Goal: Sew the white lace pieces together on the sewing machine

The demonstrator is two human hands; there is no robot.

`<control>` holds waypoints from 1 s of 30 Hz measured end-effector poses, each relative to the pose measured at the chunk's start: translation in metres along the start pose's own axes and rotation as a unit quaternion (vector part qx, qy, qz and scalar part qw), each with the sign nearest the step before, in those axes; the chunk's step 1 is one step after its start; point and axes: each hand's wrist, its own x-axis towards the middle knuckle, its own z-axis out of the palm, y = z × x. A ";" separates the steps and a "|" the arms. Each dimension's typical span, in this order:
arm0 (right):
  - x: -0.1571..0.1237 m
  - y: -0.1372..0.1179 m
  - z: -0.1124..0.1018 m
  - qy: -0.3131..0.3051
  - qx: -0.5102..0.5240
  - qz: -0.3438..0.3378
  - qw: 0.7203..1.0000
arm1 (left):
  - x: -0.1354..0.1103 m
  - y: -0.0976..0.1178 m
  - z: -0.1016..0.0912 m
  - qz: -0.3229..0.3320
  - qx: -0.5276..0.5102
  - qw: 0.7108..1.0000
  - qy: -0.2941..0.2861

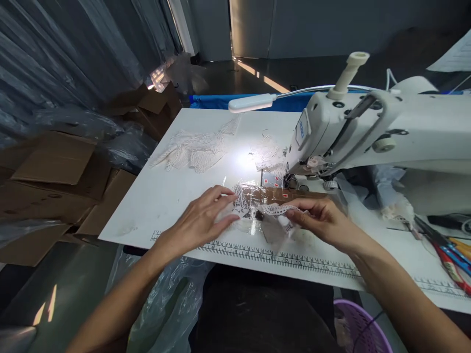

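My left hand (200, 218) lies on the white table (147, 196) with its fingers stretched out flat, pressing a pale piece of lace. My right hand (322, 220) pinches a strip of white lace trim (274, 209) that runs leftward from its fingertips. Under the strip lies a small sheer fabric piece (272, 230). Both hands sit just in front of the needle area (290, 182) of a white sewing machine (368, 132). A ruler scale (279, 257) is printed along the table's near edge.
A pile of white lace pieces (195, 149) lies at the table's back left, more lace (267, 152) sits under a lamp (252, 103). Scissors and pens (449, 250) lie at right. Cardboard boxes (55, 166) stand left, a purple basket (362, 328) below.
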 end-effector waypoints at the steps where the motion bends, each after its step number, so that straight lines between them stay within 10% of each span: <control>1: -0.001 -0.003 0.002 -0.025 -0.025 -0.012 0.999 | 0.005 0.009 0.002 0.032 -0.038 0.999 0.007; 5: -0.011 -0.009 0.007 -0.104 -0.088 -0.028 0.990 | 0.025 0.038 0.016 0.127 -0.174 0.974 -0.068; 12: -0.027 0.002 -0.031 -0.124 -0.094 0.051 0.986 | 0.052 0.029 0.016 0.052 -0.293 0.938 -0.177; 17: 0.003 0.014 -0.052 0.087 -0.149 0.094 0.980 | 0.077 0.012 0.031 -0.006 -0.159 0.980 -0.116; 21: 0.025 0.019 -0.055 0.281 -0.327 0.121 0.894 | 0.085 -0.001 0.048 0.011 0.012 1.000 -0.026; 25: 0.022 0.020 -0.054 0.265 -0.373 0.117 0.882 | 0.084 -0.011 0.052 0.127 0.045 0.991 0.026; 30: 0.001 0.021 -0.058 0.217 -0.377 0.098 0.895 | 0.080 -0.010 0.055 0.249 -0.004 0.966 -0.076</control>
